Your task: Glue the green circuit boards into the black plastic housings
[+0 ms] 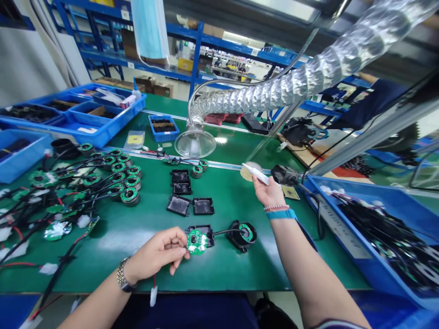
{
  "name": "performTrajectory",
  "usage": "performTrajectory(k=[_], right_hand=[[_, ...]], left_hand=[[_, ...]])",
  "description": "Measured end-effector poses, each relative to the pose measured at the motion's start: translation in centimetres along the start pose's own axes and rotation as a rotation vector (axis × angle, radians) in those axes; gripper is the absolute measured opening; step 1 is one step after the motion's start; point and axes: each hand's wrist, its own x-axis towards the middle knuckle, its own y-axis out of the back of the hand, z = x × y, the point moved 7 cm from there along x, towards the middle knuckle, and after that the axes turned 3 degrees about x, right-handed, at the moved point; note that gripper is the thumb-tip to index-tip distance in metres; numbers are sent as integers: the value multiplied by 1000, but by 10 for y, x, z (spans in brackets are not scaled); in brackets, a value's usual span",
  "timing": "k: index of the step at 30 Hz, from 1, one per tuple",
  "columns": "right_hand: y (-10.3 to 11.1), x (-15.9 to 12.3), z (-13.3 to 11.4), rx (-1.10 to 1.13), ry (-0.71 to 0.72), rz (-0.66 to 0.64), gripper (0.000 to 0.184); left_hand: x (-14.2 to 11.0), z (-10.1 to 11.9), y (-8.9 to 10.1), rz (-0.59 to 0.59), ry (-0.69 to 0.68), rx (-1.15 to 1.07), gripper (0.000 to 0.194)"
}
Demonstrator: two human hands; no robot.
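My left hand (161,251) is closed at the left edge of a round green circuit board (196,242), pinching it. The board is tilted over an open black plastic case (206,230), and a red wire with a white connector (153,296) hangs below the hand, past the table edge. A black cable runs from the case to a round black housing (242,236) with a green ring board inside. Farther right, my right hand (269,189) grips a slim white tube (256,174) with a narrow tip, above a round tan pad (249,171).
Black case halves (179,204) lie ahead of my left hand. Wired ring boards (129,196) crowd the left. A blue bin of cables (384,237) borders the right. A funnel-shaped extraction hood (195,144) on a foil duct (274,90) hangs over the bench.
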Motion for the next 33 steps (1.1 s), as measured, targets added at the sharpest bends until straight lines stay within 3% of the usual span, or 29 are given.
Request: performTrajectory(k=[4,8,11,14,16,17,19,22,26,29,33], right_hand=[[-1,40,-8,-25,14,72,28],[-7,52,-7,-128,-54,45,24],[-10,26,1,-215,-144,-59,31],[-14,-38,15,-402,-204,-350,21],[-31,-102,25,-834,15,-911,22],[-31,-131,30,-1010,155,-1111,25],[-26,-167,37,-1232,429,-1292,23],[-19,-176,36,-1292,671,-1229,24],[-14,-171,35,-1286,880,-1192,28],[-10,-173,37,-1328,1054,-1175,29],[-3,-181,42,-1396,1138,-1172,29]], left_hand=[[2,1,5,37,-29,-4,23],[3,3,10,105,-43,11,24],[3,5,13,161,-57,54,26],[2,10,15,182,-92,150,26],[2,14,16,185,-125,236,25],[3,17,16,188,-145,283,25],[3,25,17,191,-197,387,25],[5,42,12,145,-345,639,25],[10,52,-3,93,-564,1224,33],[21,43,-10,66,-593,1574,32],[33,29,-14,-19,-556,1741,30]])
